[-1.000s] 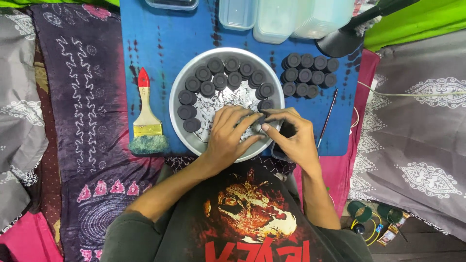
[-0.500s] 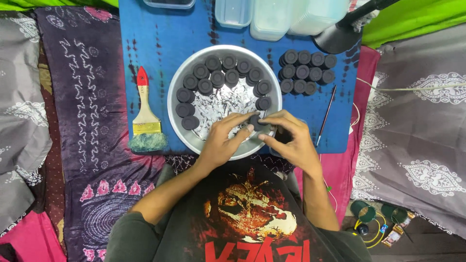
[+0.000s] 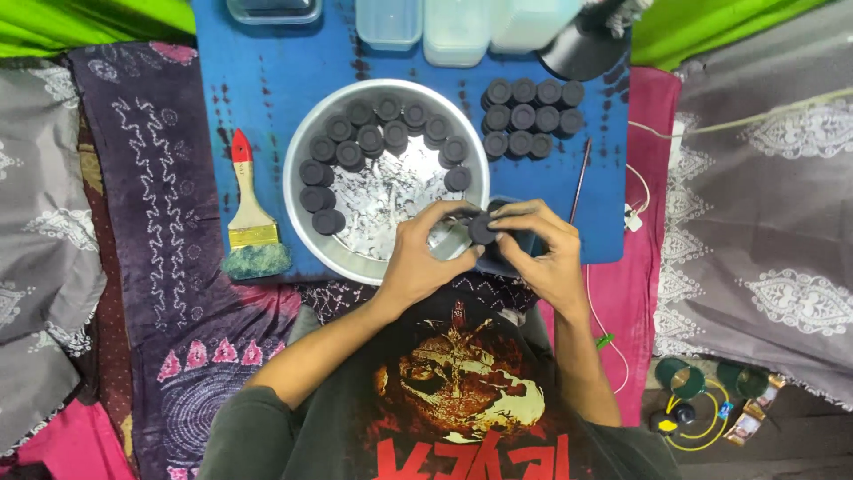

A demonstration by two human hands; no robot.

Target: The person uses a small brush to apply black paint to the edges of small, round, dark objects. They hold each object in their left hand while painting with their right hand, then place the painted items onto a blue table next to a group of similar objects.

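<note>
Black disc pinched between both hands just below the middle of the frame, over the pan's near rim.

Left hand and right hand meet with fingers closed around one black disc and what looks like a small grey mould beside it; whether the disc is seated in it I cannot tell. A steady, even squeeze from both sides, kept low over the steel pan, probably suits this best, so nothing crumbles or drops. Further up, finished discs ring the pan, and a dark stack sits at upper right on the blue tabletop. A red-handled brush lies at left, untouched.
</note>
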